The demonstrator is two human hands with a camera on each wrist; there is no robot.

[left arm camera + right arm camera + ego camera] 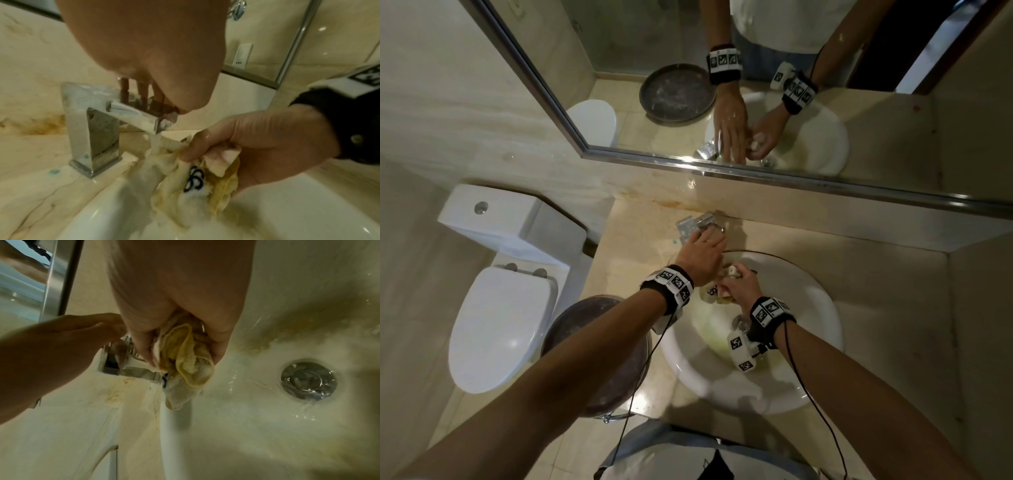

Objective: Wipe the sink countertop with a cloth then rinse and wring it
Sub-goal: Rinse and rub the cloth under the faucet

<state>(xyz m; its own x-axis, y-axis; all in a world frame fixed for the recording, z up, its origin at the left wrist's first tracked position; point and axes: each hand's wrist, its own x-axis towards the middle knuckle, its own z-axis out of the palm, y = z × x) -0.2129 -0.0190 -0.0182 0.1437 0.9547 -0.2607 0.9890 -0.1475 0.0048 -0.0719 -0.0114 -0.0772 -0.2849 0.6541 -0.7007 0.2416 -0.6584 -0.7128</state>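
Note:
A wet, yellow-stained white cloth [185, 186] hangs bunched in my right hand [736, 279], which grips it over the white sink [815, 308]. A stream of water [155, 142] runs from the square chrome faucet [92, 113] onto the cloth. My left hand [705, 241] lies over the faucet's top lever, fingers [141, 87] straight and touching it. In the right wrist view the cloth [185, 356] sits between thumb and fingers, in front of the faucet [131, 369]. The beige countertop [876, 267] surrounds the sink.
The sink's chrome drain [308, 381] is wet. A brown stain [41, 126] marks the countertop left of the faucet. A white toilet [506, 308] and a dark round basin [599, 353] stand to the left. A mirror [808, 51] lines the back wall.

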